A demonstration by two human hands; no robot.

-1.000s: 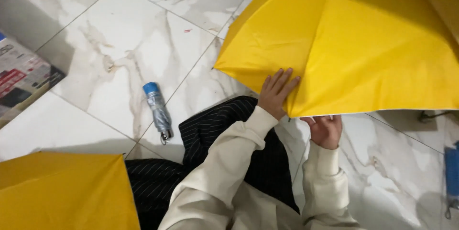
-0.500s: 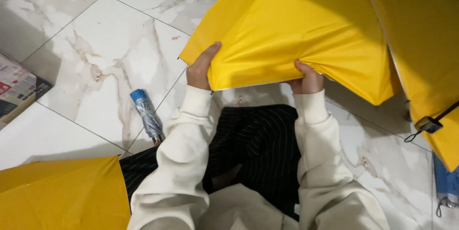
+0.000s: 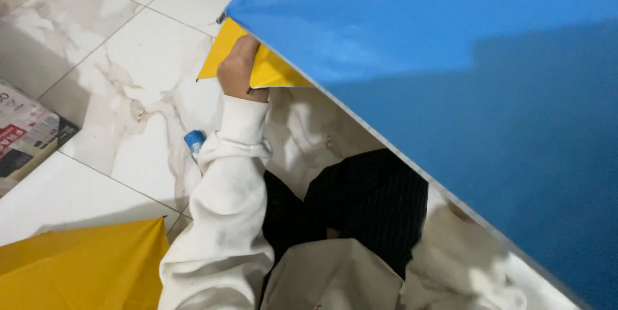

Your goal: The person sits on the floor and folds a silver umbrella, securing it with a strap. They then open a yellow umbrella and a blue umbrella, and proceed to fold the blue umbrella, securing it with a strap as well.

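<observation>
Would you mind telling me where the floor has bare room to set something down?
Bare tile lies upper left, between the printed box and the left hand. The right is crowded under the blue sheet; the yellow fabric fills the lower left.

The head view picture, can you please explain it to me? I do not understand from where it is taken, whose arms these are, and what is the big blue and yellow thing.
The camera sits on a person's head and looks down at their own arms and lap. There is no machine, only two bare hands. The left hand grips the edge of a yellow fabric panel. Above it spreads a large blue fabric sheet, which fills most of the picture and hides the right hand; only the cream sleeve shows. On the white marble tile floor lie a plastic bottle with a blue cap, partly behind the arm, a printed cardboard box at the left edge, and another piece of yellow fabric at the lower left.
</observation>
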